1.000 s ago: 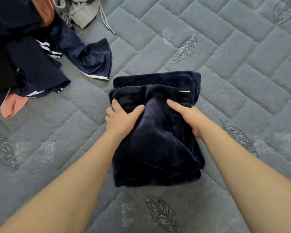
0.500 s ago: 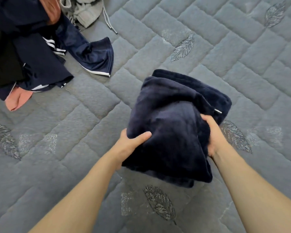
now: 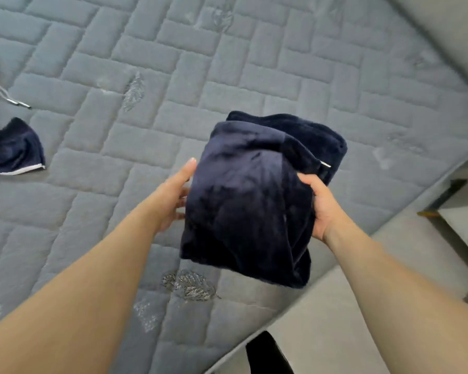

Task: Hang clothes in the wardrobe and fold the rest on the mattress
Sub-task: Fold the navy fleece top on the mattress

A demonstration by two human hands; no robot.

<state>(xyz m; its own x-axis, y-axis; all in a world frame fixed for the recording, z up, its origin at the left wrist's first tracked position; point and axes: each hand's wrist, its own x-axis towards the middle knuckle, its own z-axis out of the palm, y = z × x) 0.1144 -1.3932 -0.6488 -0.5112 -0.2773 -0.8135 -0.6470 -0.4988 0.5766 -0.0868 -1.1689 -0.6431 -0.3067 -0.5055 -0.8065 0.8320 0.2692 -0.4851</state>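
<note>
A folded dark navy fleece garment (image 3: 249,201) is lifted above the grey quilted mattress (image 3: 173,76), held between both hands. My left hand (image 3: 174,195) supports its left side, thumb straight along the edge and fingers going underneath. My right hand (image 3: 319,203) grips its right side, thumb on top and fingers hidden below. A small white tab shows on the garment's right edge.
At the far left lie a navy garment with white trim (image 3: 14,149) and a grey drawstring (image 3: 11,99). The mattress edge runs diagonally at the lower right, with light floor (image 3: 322,319) beyond. A gold-framed piece of furniture (image 3: 449,211) stands at the right.
The folded garment has been lifted off the mattress and carried to the right. The view has swung right, so the clothes pile has mostly left the frame.
</note>
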